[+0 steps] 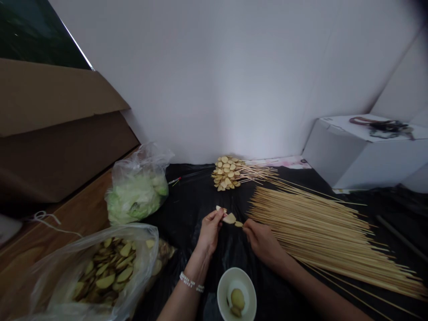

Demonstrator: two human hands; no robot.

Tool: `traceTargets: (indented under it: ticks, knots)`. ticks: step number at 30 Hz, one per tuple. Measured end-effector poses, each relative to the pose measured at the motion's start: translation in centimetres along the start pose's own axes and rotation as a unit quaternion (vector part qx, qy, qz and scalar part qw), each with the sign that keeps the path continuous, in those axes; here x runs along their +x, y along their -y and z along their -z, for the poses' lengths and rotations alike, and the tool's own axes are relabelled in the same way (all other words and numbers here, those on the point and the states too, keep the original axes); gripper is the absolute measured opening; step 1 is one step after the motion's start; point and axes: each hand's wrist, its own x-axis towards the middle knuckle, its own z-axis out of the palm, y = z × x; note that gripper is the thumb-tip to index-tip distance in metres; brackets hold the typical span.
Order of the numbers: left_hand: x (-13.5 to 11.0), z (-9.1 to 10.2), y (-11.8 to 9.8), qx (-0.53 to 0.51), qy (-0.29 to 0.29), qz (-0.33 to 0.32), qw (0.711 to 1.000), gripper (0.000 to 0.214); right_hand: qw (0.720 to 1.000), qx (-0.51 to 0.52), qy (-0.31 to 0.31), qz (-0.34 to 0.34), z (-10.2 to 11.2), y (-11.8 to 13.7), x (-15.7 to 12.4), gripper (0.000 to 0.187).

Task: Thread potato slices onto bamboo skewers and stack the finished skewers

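My left hand (210, 231) pinches a pale potato slice (229, 218) over the black plastic sheet (187, 200). My right hand (262, 240) is closed on a thin bamboo skewer whose tip carries a small slice (238, 224) and meets the slice in my left hand. Behind them lies a heap of finished potato skewers (227, 173). A large pile of bare bamboo skewers (321, 232) spreads to the right of my right hand.
A white bowl (236, 294) with potato pieces sits between my forearms. At the left are a plastic bag of potato slices (107, 267), a bag of green leaves (137, 191), and a cardboard box (56, 129). A white box (361, 151) stands at the right.
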Motion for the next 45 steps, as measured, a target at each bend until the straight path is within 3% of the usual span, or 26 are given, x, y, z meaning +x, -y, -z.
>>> traceTargets:
  ticks: [6, 10, 16, 20, 25, 27, 32, 38, 45]
  knots:
    - [0.1, 0.1, 0.3, 0.0, 0.012, 0.005, 1.0, 0.026, 0.999, -0.002, -0.029, 0.021, -0.1, -0.1, 0.2, 0.02]
    - [0.0, -0.1, 0.4, -0.02, 0.014, 0.003, 1.0, 0.028, 0.991, -0.095, -0.055, 0.076, -0.8, -0.8, -0.1, 0.022]
    - [-0.2, -0.5, 0.4, -0.042, 0.017, 0.008, 0.999, 0.026, 0.953, -0.247, -0.087, 0.153, -1.2, -1.2, -0.5, 0.027]
    - [-0.1, -0.4, 0.2, -0.056, 0.01, 0.012, 0.998, 0.028, 0.982, -0.151, -0.06, 0.092, -0.5, -0.6, -0.1, 0.024]
    - [0.1, -0.3, -0.1, -0.073, -0.011, 0.002, 0.997, 0.029, 0.999, 0.008, 0.043, 0.012, 1.4, -0.1, 0.7, 0.028]
    - [0.1, -0.3, -0.2, -0.073, -0.012, -0.001, 0.997, 0.03, 0.998, 0.016, 0.053, 0.006, 1.6, -0.2, 0.7, 0.026]
    - [0.2, -0.1, 0.0, -0.066, -0.023, -0.003, 0.998, 0.028, 0.999, -0.012, -0.011, 0.03, 0.8, -0.4, 0.5, 0.022]
    - [0.3, 0.1, 0.1, -0.047, -0.021, -0.015, 0.999, 0.026, 0.999, -0.009, -0.04, 0.03, 0.4, -0.4, 0.4, 0.017]
    - [0.3, 0.0, 0.2, -0.02, -0.032, -0.029, 0.999, 0.026, 1.0, -0.025, 0.011, 0.006, 0.5, -0.6, 0.5, 0.026]
